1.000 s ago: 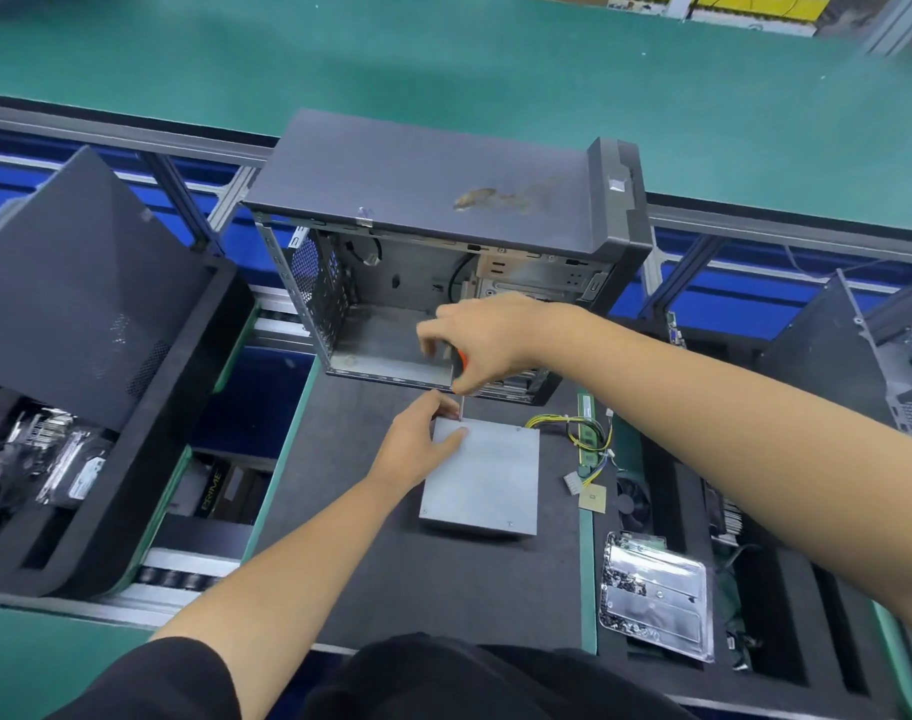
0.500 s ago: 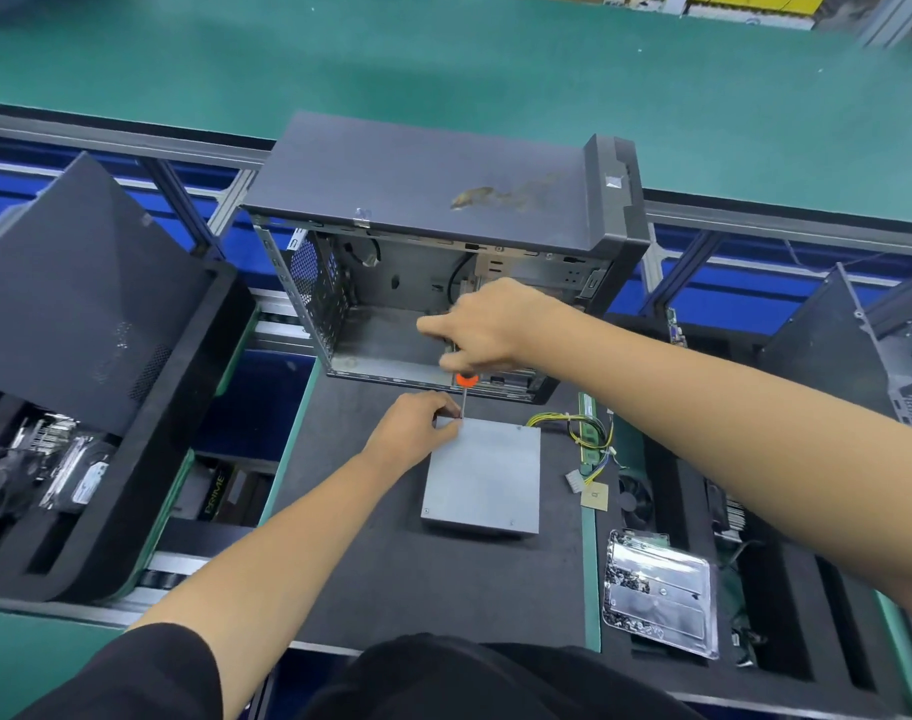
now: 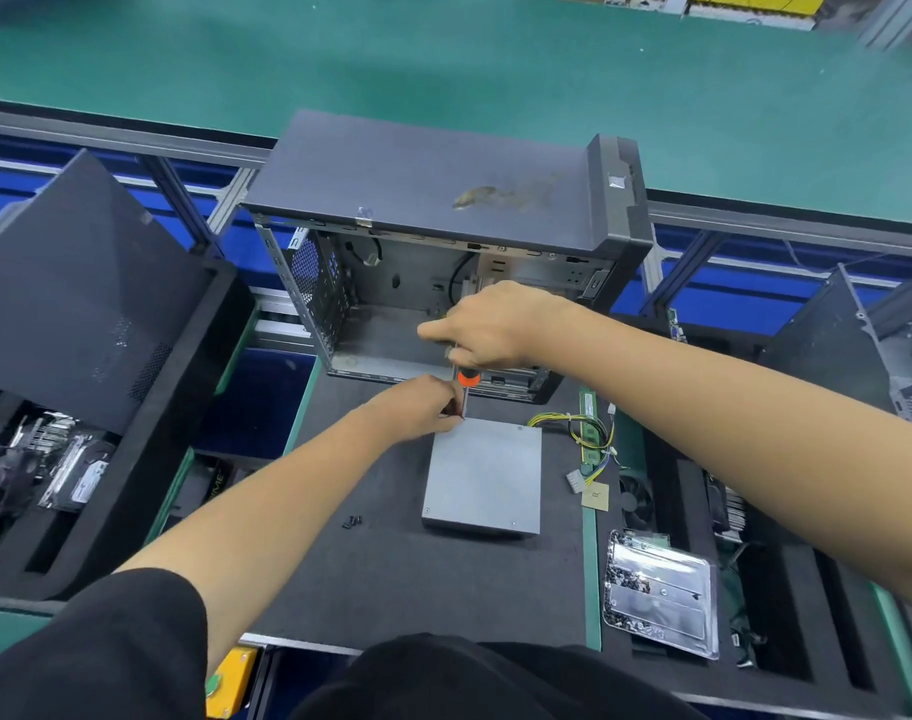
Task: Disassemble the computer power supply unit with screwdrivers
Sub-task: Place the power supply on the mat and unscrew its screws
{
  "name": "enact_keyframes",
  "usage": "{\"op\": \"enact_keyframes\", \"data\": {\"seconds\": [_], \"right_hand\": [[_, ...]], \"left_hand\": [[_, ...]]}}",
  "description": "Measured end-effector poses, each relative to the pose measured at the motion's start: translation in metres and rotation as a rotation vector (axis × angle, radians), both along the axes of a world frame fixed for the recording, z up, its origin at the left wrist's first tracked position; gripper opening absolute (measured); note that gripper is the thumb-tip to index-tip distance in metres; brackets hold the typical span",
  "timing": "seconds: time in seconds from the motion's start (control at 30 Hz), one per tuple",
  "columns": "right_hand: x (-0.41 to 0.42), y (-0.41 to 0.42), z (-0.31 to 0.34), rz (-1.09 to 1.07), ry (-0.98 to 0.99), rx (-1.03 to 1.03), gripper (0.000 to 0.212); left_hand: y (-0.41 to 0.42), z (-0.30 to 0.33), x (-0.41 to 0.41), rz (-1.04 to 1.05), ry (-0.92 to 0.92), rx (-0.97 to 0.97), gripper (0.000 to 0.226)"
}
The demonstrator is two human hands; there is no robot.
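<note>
A grey metal power supply unit [image 3: 485,475] lies flat on the dark foam mat [image 3: 391,574], its yellow and black cables [image 3: 578,431] trailing to the right. My right hand [image 3: 490,330] grips a screwdriver [image 3: 465,389] with an orange collar, held upright with the tip at the unit's far left corner. My left hand [image 3: 423,407] sits at that same corner, fingers curled and pinching around the shaft near the tip. Two small black screws [image 3: 351,522] lie on the mat left of the unit.
An open, emptied computer case [image 3: 443,262] stands just behind the unit. A RAM stick [image 3: 589,423] lies beside the cables. A shiny tray of small screws [image 3: 656,589] sits at the right. Black foam bins with parts flank both sides [image 3: 54,459].
My right hand has risen a little, exposing the screwdriver's orange collar. My left hand has shifted from lying on the unit's corner to pinching around the shaft. The unit stays put.
</note>
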State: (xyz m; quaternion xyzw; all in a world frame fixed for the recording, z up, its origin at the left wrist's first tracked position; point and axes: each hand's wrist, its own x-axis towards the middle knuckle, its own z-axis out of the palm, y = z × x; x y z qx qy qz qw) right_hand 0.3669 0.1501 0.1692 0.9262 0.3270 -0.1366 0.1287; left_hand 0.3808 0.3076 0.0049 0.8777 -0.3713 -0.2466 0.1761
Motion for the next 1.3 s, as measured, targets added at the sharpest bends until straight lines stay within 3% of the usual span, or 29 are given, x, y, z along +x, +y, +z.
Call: {"op": "enact_keyframes", "data": {"seconds": [0.17, 0.37, 0.5, 0.67, 1.0, 1.3], "right_hand": [[-0.004, -0.003, 0.002, -0.017, 0.180, 0.264, 0.034], [-0.001, -0.001, 0.002, 0.059, -0.009, 0.013, 0.024], [-0.004, -0.002, 0.003, 0.060, 0.125, 0.145, 0.018], [-0.007, -0.011, 0.006, 0.022, 0.055, 0.195, 0.025], [-0.011, -0.028, 0.005, -0.036, 0.049, 0.175, 0.024], [-0.012, -0.032, 0.000, -0.047, 0.051, 0.166, 0.023]], "left_hand": [[-0.010, 0.016, 0.006, -0.107, 0.020, 0.067, 0.014], [-0.014, 0.027, 0.004, -0.154, 0.036, 0.085, 0.019], [-0.015, 0.029, 0.003, -0.132, 0.056, 0.058, 0.019], [-0.018, 0.028, 0.004, -0.174, 0.036, 0.078, 0.013], [-0.016, 0.018, 0.017, -0.322, -0.086, 0.122, 0.013], [-0.017, 0.019, 0.027, -0.363, -0.030, 0.118, 0.007]]}}
